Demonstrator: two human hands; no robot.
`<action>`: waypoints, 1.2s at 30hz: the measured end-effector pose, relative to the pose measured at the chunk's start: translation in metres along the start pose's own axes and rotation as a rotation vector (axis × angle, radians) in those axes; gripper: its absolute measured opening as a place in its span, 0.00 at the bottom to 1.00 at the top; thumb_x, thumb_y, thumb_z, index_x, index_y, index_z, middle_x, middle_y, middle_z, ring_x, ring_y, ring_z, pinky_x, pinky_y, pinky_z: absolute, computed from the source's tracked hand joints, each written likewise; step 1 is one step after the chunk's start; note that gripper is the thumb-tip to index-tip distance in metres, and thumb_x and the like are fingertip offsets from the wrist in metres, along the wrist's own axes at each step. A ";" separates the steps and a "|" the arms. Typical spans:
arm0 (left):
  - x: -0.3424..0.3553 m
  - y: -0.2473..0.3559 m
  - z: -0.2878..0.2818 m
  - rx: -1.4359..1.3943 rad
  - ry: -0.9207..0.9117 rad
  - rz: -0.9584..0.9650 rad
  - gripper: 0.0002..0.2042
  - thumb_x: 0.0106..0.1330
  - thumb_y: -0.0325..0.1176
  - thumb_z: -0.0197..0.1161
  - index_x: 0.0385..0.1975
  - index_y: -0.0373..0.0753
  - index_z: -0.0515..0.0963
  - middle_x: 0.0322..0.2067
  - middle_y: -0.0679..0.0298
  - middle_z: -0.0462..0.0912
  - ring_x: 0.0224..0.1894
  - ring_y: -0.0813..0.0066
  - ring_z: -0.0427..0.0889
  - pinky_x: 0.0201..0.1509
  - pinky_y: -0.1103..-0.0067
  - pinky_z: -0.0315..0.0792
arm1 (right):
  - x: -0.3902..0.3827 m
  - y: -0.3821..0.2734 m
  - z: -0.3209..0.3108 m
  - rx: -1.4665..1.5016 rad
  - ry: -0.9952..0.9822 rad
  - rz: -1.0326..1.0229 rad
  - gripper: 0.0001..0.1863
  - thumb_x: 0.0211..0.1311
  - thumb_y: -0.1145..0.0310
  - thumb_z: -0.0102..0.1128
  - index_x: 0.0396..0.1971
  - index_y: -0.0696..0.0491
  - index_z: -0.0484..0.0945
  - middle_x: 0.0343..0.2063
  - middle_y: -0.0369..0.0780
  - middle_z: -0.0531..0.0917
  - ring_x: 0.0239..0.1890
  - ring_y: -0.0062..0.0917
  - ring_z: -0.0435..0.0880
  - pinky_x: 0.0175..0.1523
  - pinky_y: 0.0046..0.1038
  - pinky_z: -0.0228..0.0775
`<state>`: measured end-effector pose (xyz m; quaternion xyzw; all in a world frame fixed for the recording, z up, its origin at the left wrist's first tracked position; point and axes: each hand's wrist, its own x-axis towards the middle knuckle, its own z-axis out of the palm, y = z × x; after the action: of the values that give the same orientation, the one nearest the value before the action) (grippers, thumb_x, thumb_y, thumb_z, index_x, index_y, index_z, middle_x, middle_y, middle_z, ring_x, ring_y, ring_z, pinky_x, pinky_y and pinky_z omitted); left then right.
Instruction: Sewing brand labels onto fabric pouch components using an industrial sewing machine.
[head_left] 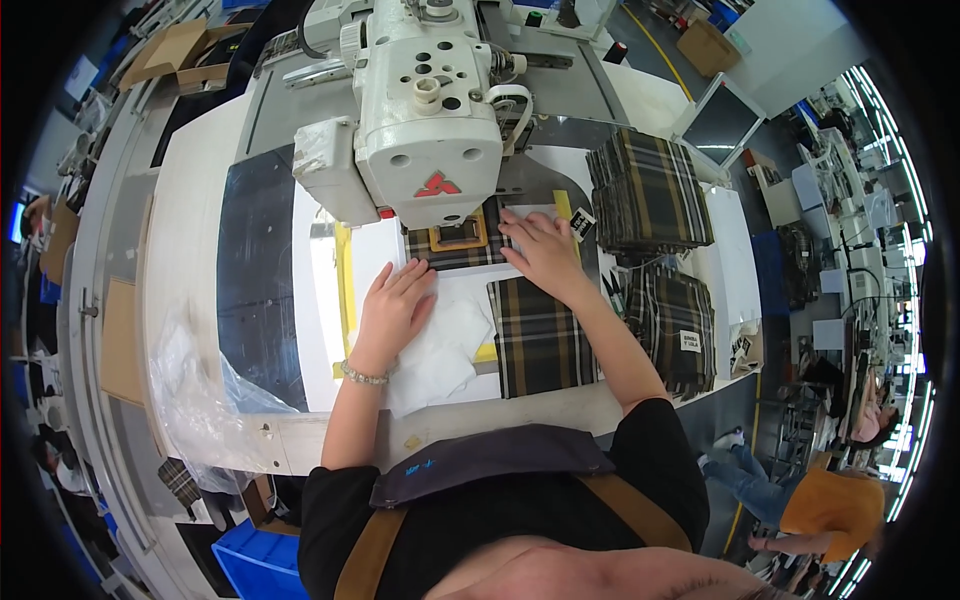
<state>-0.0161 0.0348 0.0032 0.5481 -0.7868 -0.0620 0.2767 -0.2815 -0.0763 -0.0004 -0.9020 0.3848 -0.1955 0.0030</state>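
Note:
A plaid fabric piece (465, 260) lies beneath the head of a white sewing machine (428, 150), under an orange-yellow rectangular frame (482, 232). My left hand (398, 305) rests flat with its fingertips at the fabric's lower left edge. On the right edge lies my right hand (545, 250), fingers stretched out and pointing toward the machine. Neither hand grips anything. Between my forearms are crumpled white sheets (445, 340) and another dark plaid piece (540, 335), which sits just left of my right forearm. The needle area is hidden by the machine head.
To the right stand a tall stack of plaid pieces (655, 200) and a lower plaid pile (670, 325) with a white label. A black label (581, 224) lies near my right wrist. Clear plastic (195, 390) drapes over the left table edge. A screen (722, 120) stands at the back right.

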 end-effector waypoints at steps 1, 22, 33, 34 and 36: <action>0.000 0.000 0.000 0.002 0.000 0.002 0.15 0.60 0.31 0.64 0.47 0.39 0.80 0.52 0.59 0.81 0.59 0.65 0.77 0.67 0.63 0.65 | 0.000 0.000 0.000 0.007 0.006 0.000 0.18 0.58 0.59 0.63 0.47 0.47 0.76 0.57 0.29 0.78 0.50 0.25 0.73 0.50 0.33 0.56; -0.002 -0.001 0.003 0.001 0.010 -0.011 0.15 0.59 0.31 0.64 0.47 0.40 0.80 0.53 0.60 0.81 0.59 0.66 0.76 0.65 0.63 0.65 | -0.053 -0.030 -0.040 -0.101 0.054 0.084 0.15 0.56 0.64 0.64 0.44 0.50 0.80 0.51 0.35 0.81 0.50 0.25 0.76 0.54 0.35 0.58; -0.003 -0.004 0.007 -0.019 0.007 -0.028 0.15 0.59 0.31 0.64 0.47 0.40 0.80 0.53 0.60 0.81 0.59 0.65 0.76 0.65 0.63 0.65 | -0.043 0.027 -0.026 -0.157 0.131 0.310 0.22 0.56 0.72 0.60 0.52 0.58 0.75 0.53 0.49 0.77 0.49 0.38 0.79 0.53 0.37 0.71; -0.002 -0.004 0.007 -0.030 0.011 -0.020 0.15 0.60 0.31 0.64 0.48 0.40 0.80 0.53 0.59 0.81 0.60 0.65 0.76 0.66 0.63 0.65 | -0.036 0.029 -0.021 -0.214 0.107 0.325 0.18 0.56 0.73 0.57 0.49 0.58 0.76 0.47 0.47 0.79 0.49 0.38 0.79 0.52 0.38 0.72; -0.004 -0.003 0.005 -0.034 0.001 -0.023 0.15 0.60 0.31 0.64 0.48 0.39 0.80 0.54 0.58 0.80 0.61 0.64 0.75 0.66 0.64 0.64 | -0.029 0.033 -0.019 -0.164 0.049 0.311 0.15 0.57 0.74 0.55 0.45 0.58 0.76 0.42 0.45 0.80 0.47 0.38 0.79 0.51 0.38 0.72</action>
<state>-0.0149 0.0359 -0.0033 0.5525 -0.7792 -0.0785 0.2855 -0.3296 -0.0769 0.0017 -0.8237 0.5345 -0.1827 -0.0499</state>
